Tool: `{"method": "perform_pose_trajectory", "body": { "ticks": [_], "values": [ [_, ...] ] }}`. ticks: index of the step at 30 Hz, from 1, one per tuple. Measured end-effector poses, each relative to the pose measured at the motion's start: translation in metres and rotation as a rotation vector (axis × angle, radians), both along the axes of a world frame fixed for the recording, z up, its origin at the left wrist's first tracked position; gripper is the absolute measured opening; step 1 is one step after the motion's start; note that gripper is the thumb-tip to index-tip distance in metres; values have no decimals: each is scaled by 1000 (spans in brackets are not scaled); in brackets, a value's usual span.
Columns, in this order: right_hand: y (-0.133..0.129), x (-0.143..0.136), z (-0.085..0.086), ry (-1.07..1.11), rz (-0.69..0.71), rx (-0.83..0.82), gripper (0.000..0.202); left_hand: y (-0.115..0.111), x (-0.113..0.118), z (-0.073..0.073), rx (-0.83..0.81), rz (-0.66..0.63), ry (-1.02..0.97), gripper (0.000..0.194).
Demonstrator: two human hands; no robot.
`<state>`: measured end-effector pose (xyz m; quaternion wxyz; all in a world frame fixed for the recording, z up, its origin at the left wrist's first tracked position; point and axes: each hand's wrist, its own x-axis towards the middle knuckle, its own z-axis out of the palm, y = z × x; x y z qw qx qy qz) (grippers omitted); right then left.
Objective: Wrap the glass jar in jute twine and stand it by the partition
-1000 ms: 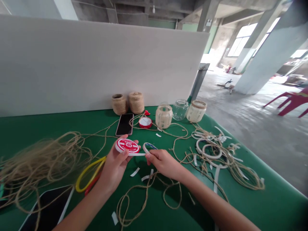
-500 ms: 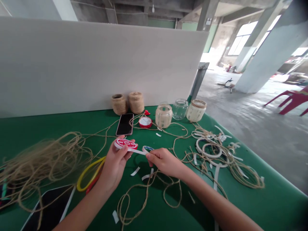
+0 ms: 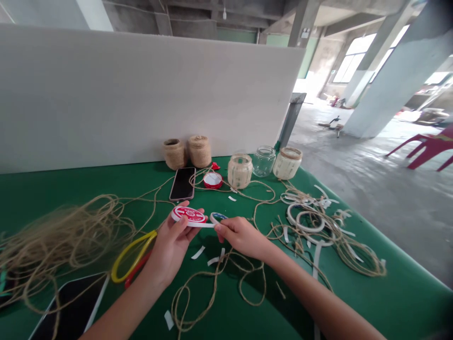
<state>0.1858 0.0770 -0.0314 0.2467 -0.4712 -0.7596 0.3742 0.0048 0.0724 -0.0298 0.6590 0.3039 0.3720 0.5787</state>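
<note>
My left hand (image 3: 172, 245) grips a flat tape roll (image 3: 190, 214) with a red and white label, thumb on top and fingers beneath. From the roll a short white strip (image 3: 208, 225) runs across to my right hand (image 3: 240, 235), whose thumb and fingers are pinched on its end. A small round piece with a blue label (image 3: 218, 217) shows just behind my right fingertips; whether they hold it too I cannot tell. Below my hands, cut white strips (image 3: 198, 252) and loops of twine (image 3: 214, 288) lie on the green table (image 3: 141, 321).
Twine-wrapped jars (image 3: 200, 152), a clear jar (image 3: 264, 161) and a phone (image 3: 182, 183) stand or lie at the back. Tangled twine (image 3: 71, 236) and yellow-handled scissors (image 3: 118, 264) are left; white rings (image 3: 306, 218) lie right. A dark tablet (image 3: 71, 311) lies front left.
The red-labelled roll has turned slightly and shifted a little right in my left hand. The strip between my hands now looks more level. My right hand has barely moved.
</note>
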Motion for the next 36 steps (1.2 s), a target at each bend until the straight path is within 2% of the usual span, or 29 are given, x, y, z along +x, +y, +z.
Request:
{"method": "perform_pose_trajectory", "body": {
  "ticks": [8,21,29,36],
  "values": [
    [-1,-1,2,12,-1,20,36,-5,2,5,7,-82,-50,58],
    [0,-1,3,-13,-2,66,38,-6,1,1,23,-148,-52,59],
    [-2,-5,-2,-189,-149,203,36,-1,3,2,-38,36,-47,50],
    [-6,-6,-1,-139,-82,147,37,6,0,-1,-67,121,-30,43]
  ]
}}
